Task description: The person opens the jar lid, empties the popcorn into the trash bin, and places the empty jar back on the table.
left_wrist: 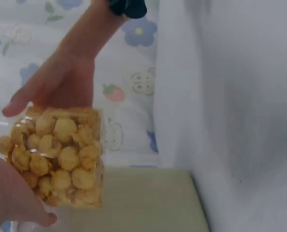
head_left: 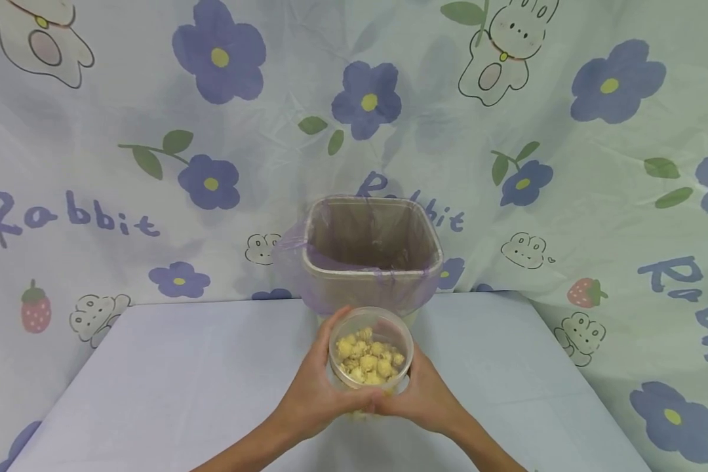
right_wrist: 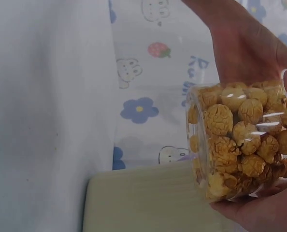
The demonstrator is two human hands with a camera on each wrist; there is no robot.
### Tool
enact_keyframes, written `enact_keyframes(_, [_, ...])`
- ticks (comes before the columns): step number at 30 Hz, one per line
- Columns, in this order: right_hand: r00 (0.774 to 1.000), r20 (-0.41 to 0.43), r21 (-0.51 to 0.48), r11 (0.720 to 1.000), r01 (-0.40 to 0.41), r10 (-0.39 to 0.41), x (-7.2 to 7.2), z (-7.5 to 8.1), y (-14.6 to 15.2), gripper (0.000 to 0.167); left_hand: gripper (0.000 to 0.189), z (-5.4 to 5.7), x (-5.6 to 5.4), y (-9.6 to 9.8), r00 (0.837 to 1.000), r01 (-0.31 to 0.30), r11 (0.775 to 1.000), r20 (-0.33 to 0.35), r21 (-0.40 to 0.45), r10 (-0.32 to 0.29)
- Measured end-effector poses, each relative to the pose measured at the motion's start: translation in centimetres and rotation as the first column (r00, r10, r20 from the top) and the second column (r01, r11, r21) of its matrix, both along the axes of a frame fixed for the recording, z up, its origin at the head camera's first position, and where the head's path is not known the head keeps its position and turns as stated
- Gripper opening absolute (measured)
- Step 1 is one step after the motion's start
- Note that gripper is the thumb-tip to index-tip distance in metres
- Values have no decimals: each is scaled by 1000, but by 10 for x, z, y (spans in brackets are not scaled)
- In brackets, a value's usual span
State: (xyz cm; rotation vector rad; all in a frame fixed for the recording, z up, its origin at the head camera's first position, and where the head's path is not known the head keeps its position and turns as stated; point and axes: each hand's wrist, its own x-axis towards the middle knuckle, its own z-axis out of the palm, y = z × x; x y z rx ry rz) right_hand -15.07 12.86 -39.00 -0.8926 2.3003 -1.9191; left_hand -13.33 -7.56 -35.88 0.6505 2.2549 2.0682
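The clear plastic tub [head_left: 370, 347] of popcorn [head_left: 368, 358] is cupped between both hands above the near middle of the white table [head_left: 183, 380]. The left hand [head_left: 313, 393] wraps its nine o'clock side, the right hand [head_left: 425, 396] its three o'clock side, fingers curled round it. At twelve o'clock stands a bag-lined waste bin [head_left: 370, 252].

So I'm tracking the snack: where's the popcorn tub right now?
In the head view the popcorn tub is centre, held between the left hand and right hand, above the table just before the lined bin.
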Motion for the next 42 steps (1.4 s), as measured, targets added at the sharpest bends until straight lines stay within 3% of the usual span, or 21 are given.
enact_keyframes(4, [1000, 26, -3, 1000, -4, 4, 1, 0, 1, 97, 119, 1, -1, -2, 1000, 28, 999, 2, -37, -28])
enact_keyframes(6, [999, 47, -14, 1000, -24, 25, 1, 1, 3, 98, 121, 3, -5, -8, 996, 88, 995, -13, -56, -89])
enact_keyframes(8, [996, 64, -36, 997, -66, 68, 1, 2, 5, 99, 122, 5, -10, -17, 982, 185, 981, -18, -65, -186])
enact_keyframes(10, [989, 70, -58, 990, -126, 130, 1, 2, 6, 100, 120, 7, -18, -25, 953, 303, 951, -14, -68, -304])
enact_keyframes(12, [976, 70, -83, 976, -200, 206, 1, 2, 7, 101, 118, 8, -25, -32, 908, 419, 905, 1, -70, -420])
enact_keyframes(14, [960, 70, -94, 960, -263, 270, 1, 2, 8, 101, 115, 7, -30, -36, 867, 497, 865, 14, -71, -498])
enact_keyframes(15, [952, 71, -98, 952, -289, 297, 1, 2, 8, 100, 113, 7, -31, -37, 855, 518, 853, 22, -70, -518])
enact_keyframes(17, [941, 76, -104, 942, -321, 329, 2, 2, 8, 100, 111, 6, -31, -36, 847, 531, 845, 27, -69, -531])
enact_keyframes(19, [941, 67, -97, 941, -325, 332, 2, 2, 8, 100, 109, 6, -29, -36, 861, 509, 858, 42, -66, -508])
enact_keyframes(21, [947, 45, -88, 945, -315, 319, 2, 2, 8, 101, 109, 6, -25, -34, 884, 467, 882, 45, -66, -465])
enact_keyframes(25, [963, 2, -67, 961, -270, 271, 0, 1, 8, 103, 107, 1, -19, -26, 932, 363, 931, -12, -48, -363])
enact_keyframes(31, [986, -1, -38, 985, -169, 170, -2, -1, 8, 99, 110, -4, -6, -10, 987, 157, 987, -18, -9, -158])
enact_keyframes(34, [995, -1, -9, 995, -103, 103, -1, -2, 7, 98, 113, -5, 0, -3, 999, 46, 999, -1, -23, -46])
enact_keyframes(36, [997, -2, -3, 997, -77, 77, -1, -2, 7, 98, 115, -5, 2, 0, 1000, 8, 1000, 9, -30, -7])
enact_keyframes(39, [997, -2, -13, 997, -76, 76, -1, -2, 6, 98, 120, -3, 3, 0, 1000, 12, 999, 25, -49, -11])
enact_keyframes(42, [995, 16, -33, 995, -99, 99, -1, -1, 7, 98, 123, 0, 0, -6, 998, 55, 995, 35, -89, -52])
